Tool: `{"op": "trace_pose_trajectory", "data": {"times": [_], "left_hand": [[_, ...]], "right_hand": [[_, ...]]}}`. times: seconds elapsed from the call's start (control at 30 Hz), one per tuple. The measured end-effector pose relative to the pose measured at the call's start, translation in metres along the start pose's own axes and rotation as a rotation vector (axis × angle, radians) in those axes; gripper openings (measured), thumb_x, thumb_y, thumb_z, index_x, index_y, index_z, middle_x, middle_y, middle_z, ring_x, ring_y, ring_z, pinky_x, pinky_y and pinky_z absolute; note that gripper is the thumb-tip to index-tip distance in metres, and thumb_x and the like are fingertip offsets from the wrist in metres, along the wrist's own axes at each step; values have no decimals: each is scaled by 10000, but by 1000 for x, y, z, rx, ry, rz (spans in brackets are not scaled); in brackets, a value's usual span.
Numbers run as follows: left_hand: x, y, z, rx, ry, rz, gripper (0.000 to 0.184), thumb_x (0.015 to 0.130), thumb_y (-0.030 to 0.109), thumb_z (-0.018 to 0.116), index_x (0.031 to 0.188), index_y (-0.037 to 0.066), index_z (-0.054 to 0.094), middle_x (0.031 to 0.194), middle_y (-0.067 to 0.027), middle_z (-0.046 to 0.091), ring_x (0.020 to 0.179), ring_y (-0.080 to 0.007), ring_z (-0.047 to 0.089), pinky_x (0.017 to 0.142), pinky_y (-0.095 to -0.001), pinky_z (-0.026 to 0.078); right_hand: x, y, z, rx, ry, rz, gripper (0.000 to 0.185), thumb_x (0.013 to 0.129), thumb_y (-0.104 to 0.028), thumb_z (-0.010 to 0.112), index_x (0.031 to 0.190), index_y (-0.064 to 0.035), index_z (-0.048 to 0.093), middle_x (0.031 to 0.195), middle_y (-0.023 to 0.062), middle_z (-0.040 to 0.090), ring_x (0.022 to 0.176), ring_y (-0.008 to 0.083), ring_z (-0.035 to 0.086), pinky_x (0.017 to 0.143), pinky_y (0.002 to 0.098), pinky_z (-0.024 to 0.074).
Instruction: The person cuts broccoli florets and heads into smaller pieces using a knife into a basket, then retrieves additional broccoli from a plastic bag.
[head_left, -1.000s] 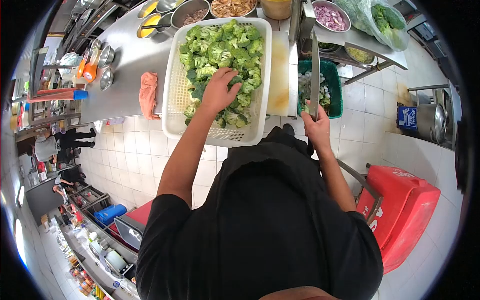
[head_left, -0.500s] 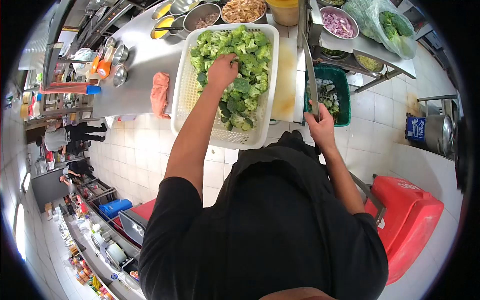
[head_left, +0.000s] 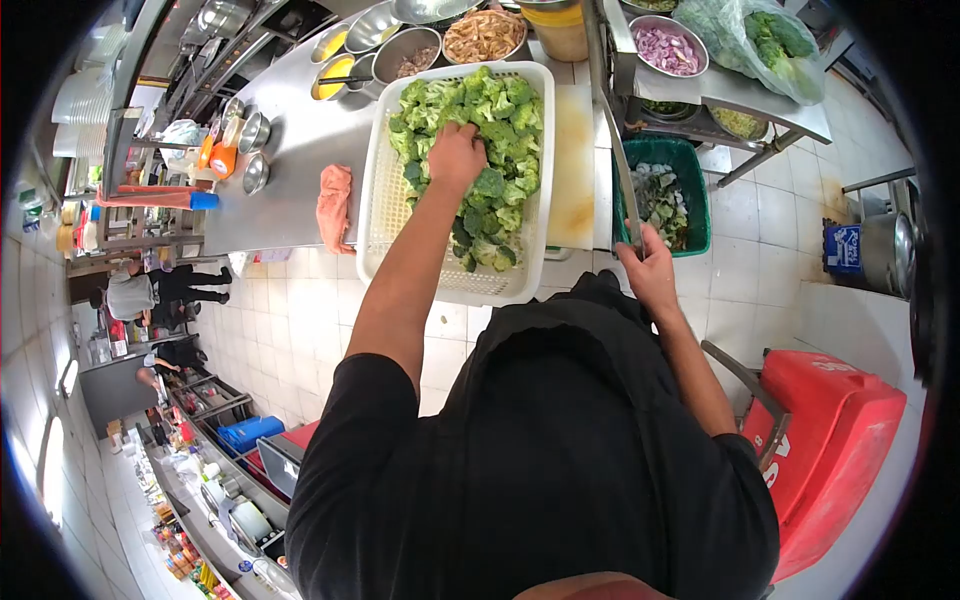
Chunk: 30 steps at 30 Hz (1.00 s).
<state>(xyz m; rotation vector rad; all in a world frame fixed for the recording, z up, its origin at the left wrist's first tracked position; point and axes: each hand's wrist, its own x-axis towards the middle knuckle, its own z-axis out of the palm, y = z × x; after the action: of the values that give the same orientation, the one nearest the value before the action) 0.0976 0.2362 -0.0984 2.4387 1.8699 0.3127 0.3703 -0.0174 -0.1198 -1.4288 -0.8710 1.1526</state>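
A white perforated basket holds a heap of cut broccoli florets. My left hand rests on the upper part of the heap, its fingers bent down among the florets; whether they grip a piece is hidden. On the right, my right hand is closed on the handle of a long knife, whose blade points up and away from me. A stained cutting board lies between basket and knife. Beyond the blade is a green bin with vegetable scraps.
An orange cloth lies on the steel table. Metal bowls of food line its far side. On the right shelf are chopped onions and bagged greens. A red bin stands at right. A person is far left.
My left hand moved from the middle of the broccoli to its upper part, and its fingers now bend down into it. The view has shifted slightly; my right hand keeps the knife.
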Motion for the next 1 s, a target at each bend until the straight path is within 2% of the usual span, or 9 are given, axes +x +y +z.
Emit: {"op": "trace_pose_trajectory", "data": {"times": [0.13,0.23,0.33,0.53,0.63,0.83,0.93,1.0], "left_hand": [[-5,0,6,-21,111,81,271,843,195,667,1092,89,682,1176,-143,627,1110,-344,587,895,-473,542],[-1,-4,10,-17,80,108,296,830,172,677,1106,67,650,1146,-149,631,1088,-346,594,896,-467,539],[3,-5,9,-69,-12,60,311,827,166,683,1116,65,632,1144,-158,632,1058,-345,608,890,-463,535],[7,-4,9,-312,-14,-145,307,826,168,694,1093,29,635,1008,-170,688,910,-362,667,816,-454,535],[10,-12,15,-309,17,-94,272,833,172,699,1043,4,664,925,-170,707,842,-351,684,777,-445,541],[11,-22,16,-490,-54,-277,251,830,175,756,988,-11,695,869,-125,722,756,-233,679,728,-364,537],[-1,-26,6,-684,-23,-349,203,839,139,762,951,-13,687,834,-86,701,730,-180,649,697,-322,519],[-5,-32,0,-972,-14,-415,156,862,115,740,935,-9,677,820,-72,687,714,-157,626,686,-306,510]], "right_hand": [[1,7,-1,-39,9,-9,343,907,-87,689,1235,-14,618,754,-44,595,645,29,496,567,230,399],[0,12,-2,-31,8,-3,348,904,-92,694,1234,-12,619,742,-44,589,643,33,495,573,235,402],[0,12,-1,-28,8,-2,360,901,-92,696,1243,-12,617,735,-41,590,639,36,494,569,239,400],[-1,8,-3,-54,7,-20,374,895,-90,699,1251,-12,616,731,-31,600,619,42,489,550,239,387],[0,5,-3,-47,8,-9,375,894,-90,698,1251,-11,616,732,-30,601,615,42,485,549,237,385],[1,-5,-5,-70,4,-13,383,892,-97,700,1254,-8,613,725,-36,589,615,39,480,549,236,382],[4,-1,-6,-66,7,1,386,895,-107,701,1256,-5,612,733,-39,586,626,37,482,556,238,386],[4,-3,-8,-69,2,26,386,900,-116,700,1258,-2,610,750,-39,589,642,37,486,567,237,390]]}}
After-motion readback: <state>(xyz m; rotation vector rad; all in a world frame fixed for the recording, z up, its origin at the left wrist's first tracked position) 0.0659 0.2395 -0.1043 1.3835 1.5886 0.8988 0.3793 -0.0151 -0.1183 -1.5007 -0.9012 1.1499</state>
